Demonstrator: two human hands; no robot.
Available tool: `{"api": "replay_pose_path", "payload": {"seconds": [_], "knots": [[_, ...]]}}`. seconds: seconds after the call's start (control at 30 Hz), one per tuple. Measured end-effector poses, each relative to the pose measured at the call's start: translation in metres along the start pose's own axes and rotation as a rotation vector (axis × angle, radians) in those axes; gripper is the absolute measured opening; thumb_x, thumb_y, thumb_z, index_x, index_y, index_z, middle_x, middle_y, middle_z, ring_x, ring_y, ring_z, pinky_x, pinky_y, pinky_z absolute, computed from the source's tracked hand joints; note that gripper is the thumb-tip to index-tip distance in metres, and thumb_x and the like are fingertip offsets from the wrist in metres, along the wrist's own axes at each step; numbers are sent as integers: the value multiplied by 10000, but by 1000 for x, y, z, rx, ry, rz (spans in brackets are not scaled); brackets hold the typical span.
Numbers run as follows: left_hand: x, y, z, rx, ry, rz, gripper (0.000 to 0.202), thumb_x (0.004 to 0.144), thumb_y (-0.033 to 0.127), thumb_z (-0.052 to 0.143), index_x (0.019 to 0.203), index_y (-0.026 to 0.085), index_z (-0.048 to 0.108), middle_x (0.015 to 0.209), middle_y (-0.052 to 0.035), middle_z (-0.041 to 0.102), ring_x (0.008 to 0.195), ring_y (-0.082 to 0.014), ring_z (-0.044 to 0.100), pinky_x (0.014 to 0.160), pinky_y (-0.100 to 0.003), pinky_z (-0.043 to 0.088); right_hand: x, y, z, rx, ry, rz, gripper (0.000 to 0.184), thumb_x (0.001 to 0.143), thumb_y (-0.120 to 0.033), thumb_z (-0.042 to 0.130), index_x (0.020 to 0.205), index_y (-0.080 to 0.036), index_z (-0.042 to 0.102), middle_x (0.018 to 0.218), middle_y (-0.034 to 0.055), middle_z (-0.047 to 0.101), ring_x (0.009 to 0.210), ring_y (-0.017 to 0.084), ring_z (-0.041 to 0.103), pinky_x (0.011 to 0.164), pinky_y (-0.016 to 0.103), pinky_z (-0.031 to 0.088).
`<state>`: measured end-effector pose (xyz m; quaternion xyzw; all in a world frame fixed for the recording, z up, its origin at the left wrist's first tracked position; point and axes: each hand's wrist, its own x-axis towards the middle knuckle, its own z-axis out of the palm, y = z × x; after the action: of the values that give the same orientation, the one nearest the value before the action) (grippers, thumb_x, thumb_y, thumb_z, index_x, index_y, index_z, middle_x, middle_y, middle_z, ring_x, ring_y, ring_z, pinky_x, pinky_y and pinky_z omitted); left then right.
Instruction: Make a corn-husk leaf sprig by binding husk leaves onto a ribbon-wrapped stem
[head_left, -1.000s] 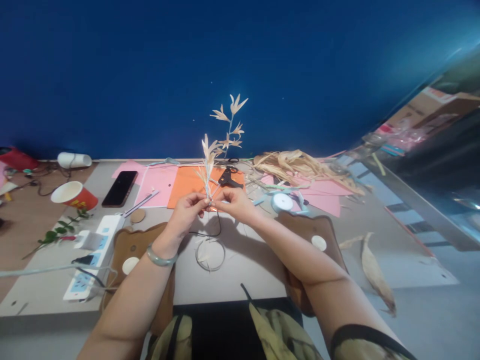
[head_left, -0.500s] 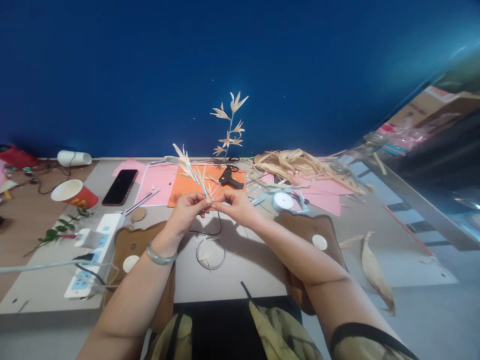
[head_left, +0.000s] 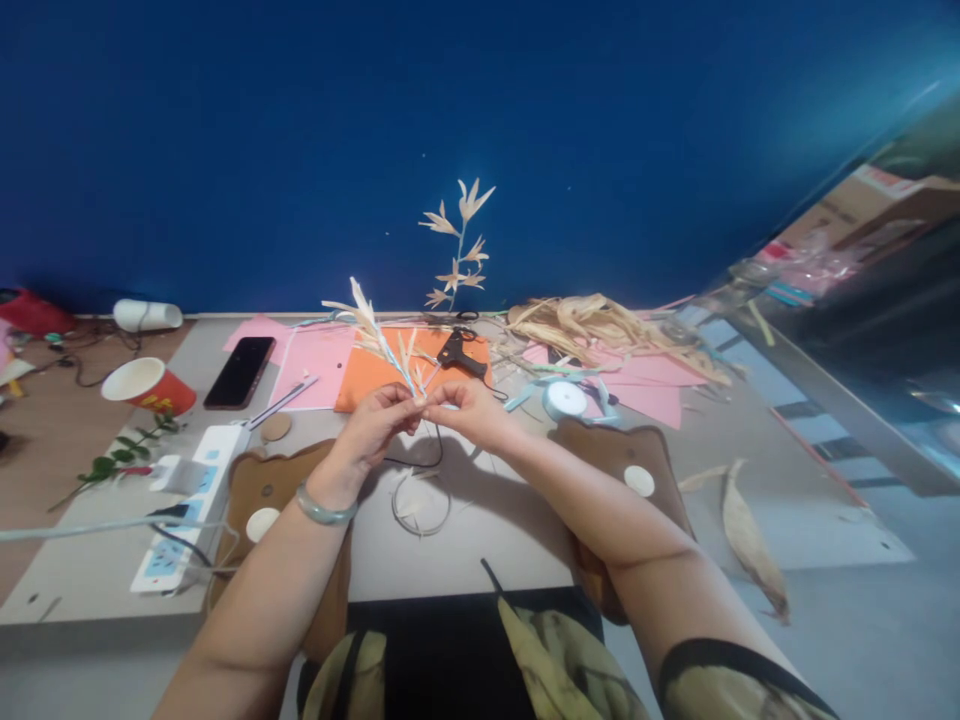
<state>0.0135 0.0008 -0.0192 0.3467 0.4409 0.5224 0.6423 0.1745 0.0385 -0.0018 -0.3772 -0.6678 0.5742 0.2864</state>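
My left hand [head_left: 381,428] pinches the lower end of a stem of dried husk flowers [head_left: 385,340], which leans up and to the left. The stem is wrapped in something pale blue. At the same end, my right hand [head_left: 478,415] is closed, thumb and finger pressed on the stem against the left fingertips. A bit of pale blue shows at the right fingers; whether it is tape I cannot tell. Beyond the hands, a similar finished-looking husk flower stem [head_left: 460,245] stands upright against the blue wall. A black glue gun [head_left: 461,352] lies on an orange sheet [head_left: 360,385].
A pile of dried husks [head_left: 585,325] and a pale blue tape roll [head_left: 566,400] lie to the right. To the left are a phone [head_left: 240,373], a red paper cup [head_left: 154,388] and a power strip [head_left: 187,510]. A wire ring [head_left: 421,500] lies below my hands, between brown pads [head_left: 289,480].
The husk flowers in my hands have turned slightly, with one petal now spreading farther left. Both hands stay pinched together at nearly the same place.
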Motion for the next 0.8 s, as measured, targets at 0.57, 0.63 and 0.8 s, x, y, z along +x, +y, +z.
{"api": "replay_pose_path", "payload": {"seconds": [0.57, 0.63, 0.8], "knots": [[-5, 2, 2, -119, -208, 37, 337, 725, 369, 714, 966, 134, 706, 643, -23, 612, 605, -122, 591, 603, -257, 481, 1, -9, -4, 395, -188, 151, 232, 687, -319, 709, 770, -124, 612, 566, -13, 638, 369, 21, 258, 363, 200, 125], [-4, 0, 3, -135, -170, 66, 298, 710, 359, 734, 911, 140, 713, 625, -11, 602, 582, -113, 585, 586, -249, 478, 1, -9, -4, 414, -181, 163, 241, 674, -325, 722, 727, -128, 594, 555, -15, 631, 365, 20, 247, 360, 197, 119], [0, -5, 2, -146, -92, 117, 226, 671, 321, 770, 779, 134, 703, 620, -3, 612, 541, -91, 572, 554, -227, 473, 3, -2, -1, 404, -141, 150, 303, 643, -372, 753, 694, -133, 575, 588, -12, 626, 372, 16, 242, 360, 196, 126]]}}
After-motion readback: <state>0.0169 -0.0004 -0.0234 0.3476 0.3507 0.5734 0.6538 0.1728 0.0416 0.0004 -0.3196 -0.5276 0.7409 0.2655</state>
